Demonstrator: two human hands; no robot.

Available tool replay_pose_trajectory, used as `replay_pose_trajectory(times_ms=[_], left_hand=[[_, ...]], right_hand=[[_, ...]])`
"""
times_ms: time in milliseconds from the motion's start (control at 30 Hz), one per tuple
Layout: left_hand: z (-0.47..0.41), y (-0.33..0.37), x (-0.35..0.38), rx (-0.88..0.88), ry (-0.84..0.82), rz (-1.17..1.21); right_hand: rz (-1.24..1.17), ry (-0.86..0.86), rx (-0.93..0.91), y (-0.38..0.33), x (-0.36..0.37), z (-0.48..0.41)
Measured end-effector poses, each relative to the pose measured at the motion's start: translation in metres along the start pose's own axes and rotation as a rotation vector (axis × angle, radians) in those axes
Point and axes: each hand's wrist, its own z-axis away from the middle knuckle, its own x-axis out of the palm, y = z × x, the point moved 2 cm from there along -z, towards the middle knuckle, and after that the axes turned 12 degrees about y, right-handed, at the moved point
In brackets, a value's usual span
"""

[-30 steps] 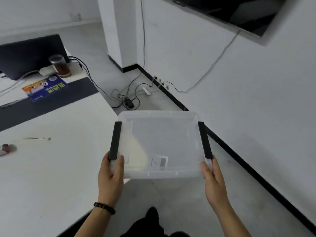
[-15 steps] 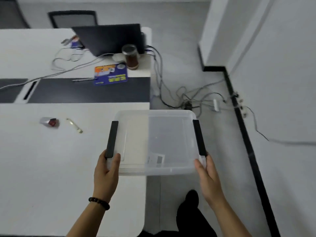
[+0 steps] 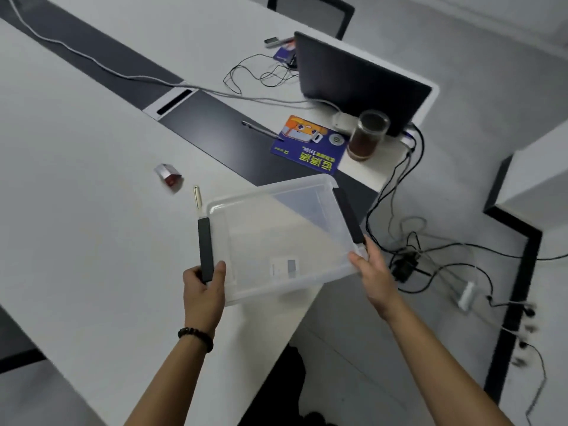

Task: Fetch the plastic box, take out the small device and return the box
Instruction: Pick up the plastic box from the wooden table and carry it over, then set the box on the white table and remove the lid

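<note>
White and long, the worktop (image 3: 92,241) fills the left of the view, with grey floor and loose cables to the right. One plastic box (image 3: 282,232) is held in the air over the near corner of the worktop, tilted, with its lid on. It is grasped by two hands: the left hand (image 3: 204,292) is closed around the near end of one black latch (image 3: 205,249), and the right hand (image 3: 373,272) is closed on the opposite near corner, just below the second black latch (image 3: 350,216). The box is judged to be light and rather stiff, but smooth and possibly slippery, so the two latched sides seem the best places to hold it. No small device can be made out through the clear plastic; only one pale label (image 3: 284,267) is seen. Further away stand one laptop (image 3: 356,84), one jar (image 3: 367,135) of dark liquid and one blue card (image 3: 310,146).
</note>
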Motion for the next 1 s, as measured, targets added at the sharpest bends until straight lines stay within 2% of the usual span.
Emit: replay_pose_trajectory(times_ms=[167,233,333,467,533,667,867,1000], left_hand=[[-0.048,0.023,0.038,-0.051,0.088,-0.032],[-0.064,0.032,0.047,-0.063,0.153,-0.076],[-0.085,0.042,0.057,-0.046,0.252,-0.169],[-0.104,0.051,0.068,0.004,0.394,-0.273],[-0.111,0.056,0.073,-0.004,0.474,-0.286],[-0.116,0.062,0.081,0.0,0.568,-0.267],[-0.12,0.058,0.086,0.052,0.607,-0.301],[-0.12,0.055,0.086,0.022,0.683,-0.256]], right_hand=[[0.018,-0.008,0.112,-0.018,0.034,-0.078],[0.156,-0.004,0.143,-0.028,0.048,-0.104],[0.425,-0.028,0.09,-0.046,0.07,-0.142],[0.551,0.026,-0.083,-0.066,0.101,-0.177],[0.571,0.095,-0.15,-0.074,0.113,-0.188],[0.59,0.028,-0.225,-0.084,0.122,-0.21],[0.626,-0.005,-0.27,-0.088,0.125,-0.213],[0.593,0.001,-0.244,-0.084,0.123,-0.218]])
